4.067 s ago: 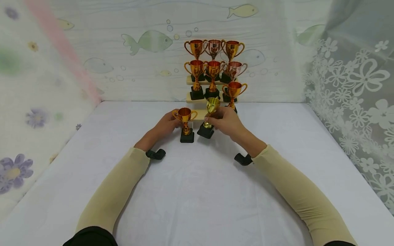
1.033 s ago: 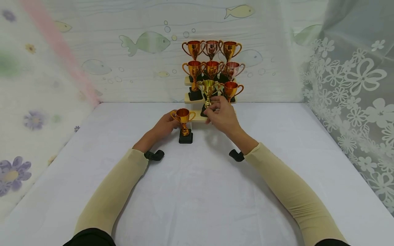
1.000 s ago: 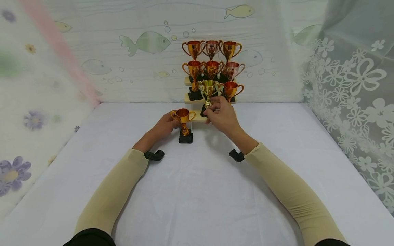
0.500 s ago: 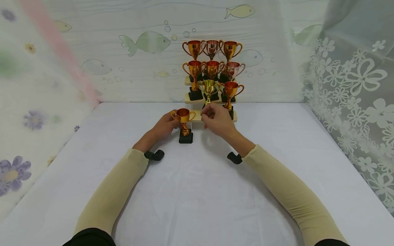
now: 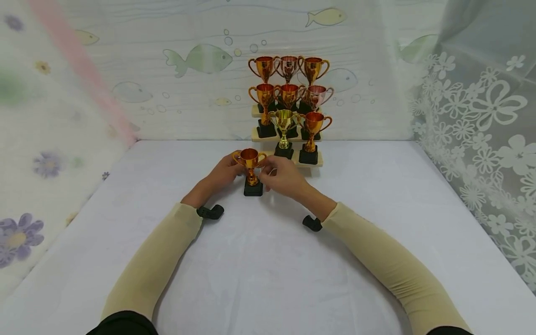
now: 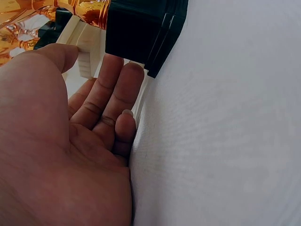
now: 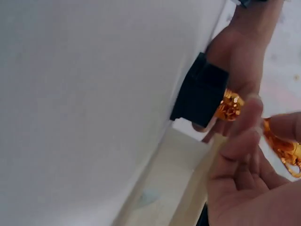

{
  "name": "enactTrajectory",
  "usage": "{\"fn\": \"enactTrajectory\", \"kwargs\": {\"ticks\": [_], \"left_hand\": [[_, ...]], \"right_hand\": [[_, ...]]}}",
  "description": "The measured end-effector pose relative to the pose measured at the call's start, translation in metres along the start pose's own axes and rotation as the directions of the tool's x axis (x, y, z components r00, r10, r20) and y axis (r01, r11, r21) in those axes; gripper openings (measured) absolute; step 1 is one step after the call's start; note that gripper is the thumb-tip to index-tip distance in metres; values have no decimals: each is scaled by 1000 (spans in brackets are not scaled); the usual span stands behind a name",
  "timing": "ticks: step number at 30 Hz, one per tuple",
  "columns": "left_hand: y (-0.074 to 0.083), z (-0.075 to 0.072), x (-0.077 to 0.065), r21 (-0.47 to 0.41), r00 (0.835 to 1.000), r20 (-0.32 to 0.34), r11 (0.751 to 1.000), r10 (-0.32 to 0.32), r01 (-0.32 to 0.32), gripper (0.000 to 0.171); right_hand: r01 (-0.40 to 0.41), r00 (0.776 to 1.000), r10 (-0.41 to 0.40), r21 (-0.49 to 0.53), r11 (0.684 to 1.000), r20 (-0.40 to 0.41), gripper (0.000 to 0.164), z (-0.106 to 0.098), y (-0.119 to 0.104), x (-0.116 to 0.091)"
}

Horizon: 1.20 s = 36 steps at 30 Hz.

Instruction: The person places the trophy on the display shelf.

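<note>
A small orange-gold trophy with two handles and a black base stands upright on the white cloth, in front of the wooden stepped stand. My left hand lies beside and partly behind this trophy. In the left wrist view its fingers stretch loosely behind the black base, thumb tip right at the stand's wooden edge. My right hand is at the trophy's right side, thumb and fingertips overlapping its stem and cup in the right wrist view. A yellow-gold trophy stands on the lowest step, untouched.
Another orange trophy shares the lowest step, on the right. The two higher steps carry rows of orange and rose-coloured trophies. Patterned curtains hang behind and at both sides of the white-covered table.
My right hand set the yellow-gold trophy onto the lowest step and let it go. It then moved left and toward me to the orange trophy. My left hand stayed put.
</note>
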<state>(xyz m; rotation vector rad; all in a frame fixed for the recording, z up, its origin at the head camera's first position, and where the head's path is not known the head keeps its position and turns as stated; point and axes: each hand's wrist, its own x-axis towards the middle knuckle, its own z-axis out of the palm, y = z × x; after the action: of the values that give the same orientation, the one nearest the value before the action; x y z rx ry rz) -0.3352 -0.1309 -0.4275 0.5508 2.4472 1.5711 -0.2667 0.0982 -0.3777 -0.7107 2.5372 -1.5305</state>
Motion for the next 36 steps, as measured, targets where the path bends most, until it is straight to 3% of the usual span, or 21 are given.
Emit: {"fn": "enactTrajectory", "kwargs": {"ticks": [9, 10, 13, 16, 22, 27, 32, 34, 36], "left_hand": [[2, -1, -3, 5, 1000, -2, 1000, 28, -28, 42], [-3, -1, -1, 5, 999, -6, 999, 33, -33, 42], [-3, -2, -1, 2, 999, -16, 1000, 31, -31, 44], [-5, -2, 0, 52, 998, -21, 997, 59, -58, 44], [-8, -4, 1, 109, 992, -11, 986, 126, -124, 34], [8, -4, -7, 182, 987, -14, 971, 159, -154, 30], [30, -3, -18, 159, 981, 3, 968, 194, -192, 39], [32, -3, -20, 171, 980, 7, 965, 199, -197, 41], [25, -3, -16, 180, 982, -4, 966, 187, -184, 37]], "right_hand": [[-8, 998, 8, -4, 1000, 63, 30, 10, -5, 3], [-2, 998, 2, 0, 1000, 63, 29, 11, -6, 4], [13, 998, -13, 5, 1000, 54, 25, 15, -6, 8], [15, 999, -16, 24, 1000, 35, 20, 21, -7, 13], [-35, 999, 35, -10, 999, -15, 16, 31, -11, 25], [-85, 996, 85, -9, 996, -30, 16, 37, -13, 34], [-116, 993, 116, 1, 993, -33, 17, 38, -15, 39], [-118, 993, 118, 19, 993, -27, 17, 38, -15, 40], [-107, 994, 108, 33, 994, -22, 17, 36, -14, 40]]}}
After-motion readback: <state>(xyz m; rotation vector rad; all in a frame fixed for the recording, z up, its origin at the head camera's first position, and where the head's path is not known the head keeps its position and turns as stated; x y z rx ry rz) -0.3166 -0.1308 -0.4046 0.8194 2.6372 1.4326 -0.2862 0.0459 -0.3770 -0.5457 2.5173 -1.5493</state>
